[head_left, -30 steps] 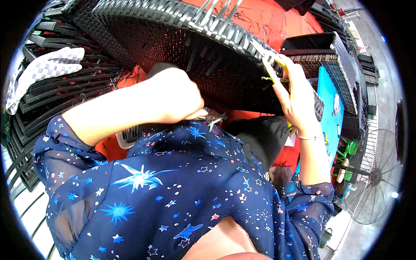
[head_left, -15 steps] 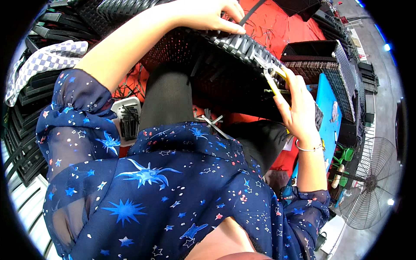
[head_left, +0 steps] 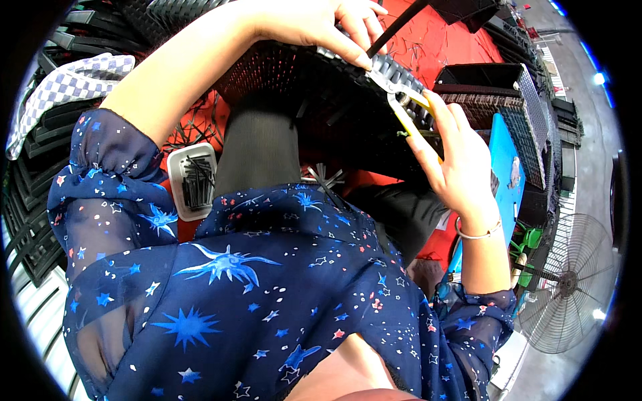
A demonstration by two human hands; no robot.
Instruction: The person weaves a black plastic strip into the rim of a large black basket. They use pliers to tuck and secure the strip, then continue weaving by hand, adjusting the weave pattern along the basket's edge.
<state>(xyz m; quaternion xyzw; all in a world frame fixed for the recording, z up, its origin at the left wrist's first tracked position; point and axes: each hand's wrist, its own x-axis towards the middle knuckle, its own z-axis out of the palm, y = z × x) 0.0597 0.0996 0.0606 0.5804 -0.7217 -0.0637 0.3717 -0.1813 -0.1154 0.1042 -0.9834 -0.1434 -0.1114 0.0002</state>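
Left hand (head_left: pixel 309 24) pinching black strip (head_left: pixel 401 25) at woven rim (head_left: pixel 401 71); right hand (head_left: pixel 463 168) half-open, gripping yellow-handled pliers (head_left: pixel 392 87)

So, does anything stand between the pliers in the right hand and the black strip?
In this view, yes: the left hand has its thumb tip between the tips of the pliers and the visible lower end of the black strip; whether they touch is unclear.

Pliers (head_left: pixel 392 89) are showing yellow and silver; woven piece (head_left: pixel 334 107), black; left cloth (head_left: pixel 63 87), blue-grey-and-white checks; near blouse (head_left: pixel 221 301), navy with stars.
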